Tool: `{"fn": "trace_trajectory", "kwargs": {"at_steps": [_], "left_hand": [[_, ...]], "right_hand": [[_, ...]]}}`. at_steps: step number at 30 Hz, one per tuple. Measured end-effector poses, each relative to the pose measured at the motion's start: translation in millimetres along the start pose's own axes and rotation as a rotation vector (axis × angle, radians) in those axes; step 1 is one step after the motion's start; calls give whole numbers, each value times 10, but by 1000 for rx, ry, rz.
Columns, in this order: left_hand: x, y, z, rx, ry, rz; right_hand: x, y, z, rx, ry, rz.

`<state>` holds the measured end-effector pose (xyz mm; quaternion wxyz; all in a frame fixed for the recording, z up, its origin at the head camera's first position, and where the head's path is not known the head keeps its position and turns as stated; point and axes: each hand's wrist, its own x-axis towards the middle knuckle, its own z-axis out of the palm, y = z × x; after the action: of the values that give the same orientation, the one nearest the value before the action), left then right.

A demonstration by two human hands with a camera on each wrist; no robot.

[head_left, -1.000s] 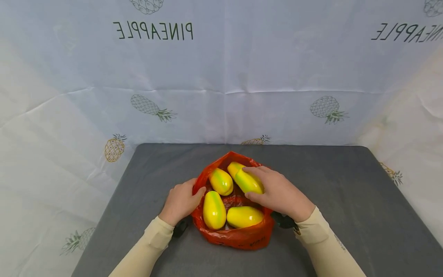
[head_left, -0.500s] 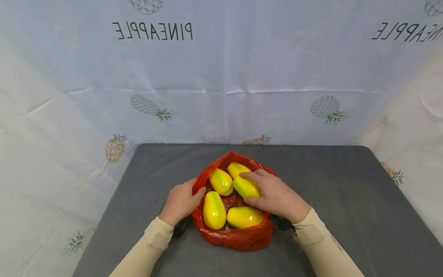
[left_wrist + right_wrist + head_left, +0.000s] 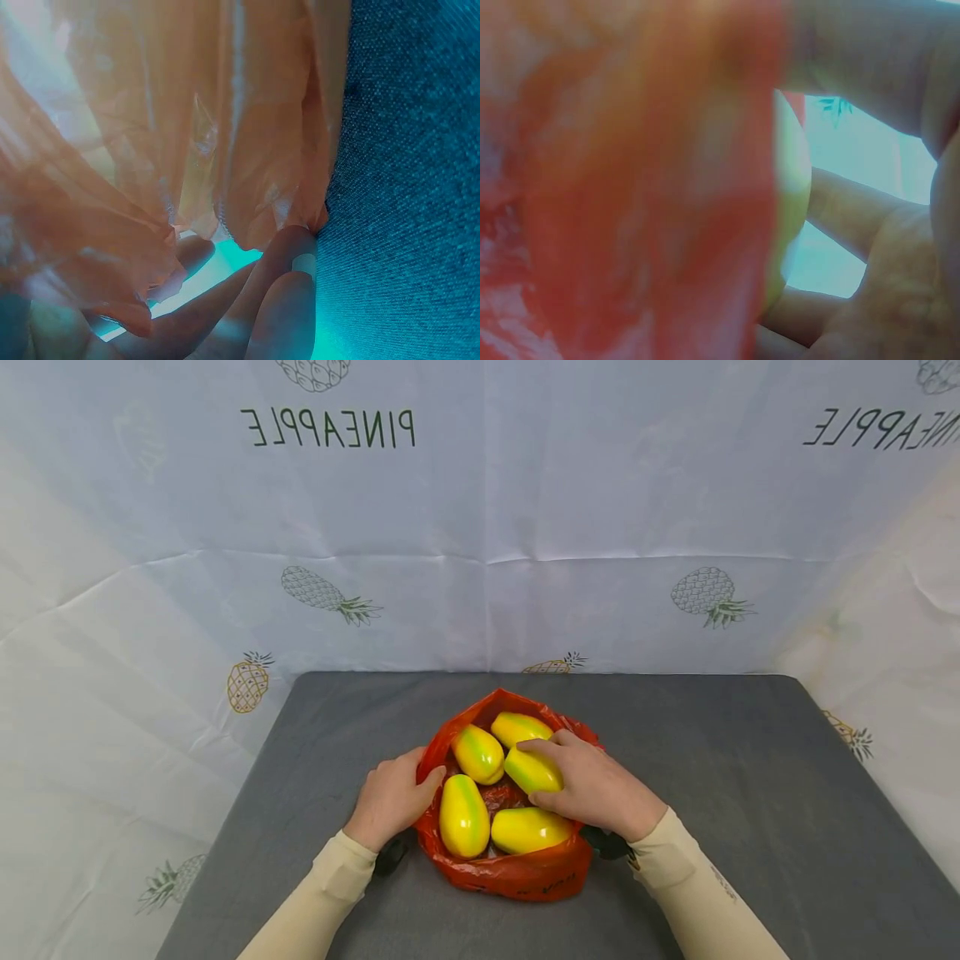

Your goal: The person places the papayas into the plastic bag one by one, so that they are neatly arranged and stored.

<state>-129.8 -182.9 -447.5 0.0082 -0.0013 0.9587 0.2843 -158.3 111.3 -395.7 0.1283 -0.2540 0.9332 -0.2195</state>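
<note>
A red plastic bag (image 3: 517, 877) stands on the table with its mouth spread wide. Its left rim is pinched by my left hand (image 3: 393, 797), thumb inside and fingers outside; the left wrist view shows the fingertips at the thin plastic (image 3: 262, 180). Inside the bag mouth, my right hand (image 3: 592, 781) grips a yellow-green papaya (image 3: 531, 770) from the right, thumb on the near side and fingers over the far side. Other papayas lie around it: one behind (image 3: 517, 727), one at the back left (image 3: 477, 753), one at the front left (image 3: 463, 817) and one at the front (image 3: 529, 831).
The grey cloth-covered table (image 3: 712, 760) extends to both sides of the bag. A pale curtain (image 3: 480, 510) printed with pineapples hangs behind and beside it. Dark wrist gear (image 3: 607, 842) sits under the right wrist, near the bag's side.
My right hand has shifted slightly left and nearer with its papaya, uncovering more of the papaya behind, which now lies turned more crosswise. My left hand has stayed at the rim.
</note>
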Motion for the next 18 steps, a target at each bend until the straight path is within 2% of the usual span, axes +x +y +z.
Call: {"fn": "trace_trajectory", "kwargs": {"at_steps": [18], "left_hand": [[4, -12, 11, 7, 9, 13]], "right_hand": [[68, 46, 81, -25, -26, 4]]}}
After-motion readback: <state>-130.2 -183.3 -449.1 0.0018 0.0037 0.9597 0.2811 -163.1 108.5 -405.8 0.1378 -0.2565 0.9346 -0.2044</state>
